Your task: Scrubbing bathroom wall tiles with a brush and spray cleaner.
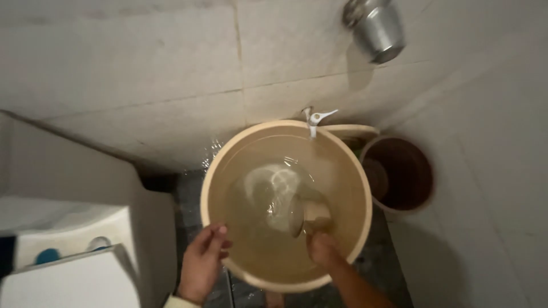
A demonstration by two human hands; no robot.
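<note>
A large beige plastic bucket [214, 171] stands below me, filled with water that ripples at its middle. My right hand [324, 248] reaches into the bucket and grips a small mug [305, 215] that is dipped into the water on its side. My left hand [204, 261] rests against the bucket's near left rim with the fingers curled over the edge. A white tap [315, 118] sticks out from the tiled wall just above the bucket's far rim.
A smaller brown bucket [419, 165] stands to the right of the beige one. A shiny metal pot [377, 28] hangs high on the tiled wall. A white toilet cistern and lid [68, 268] fill the lower left. The floor between them is wet and dark.
</note>
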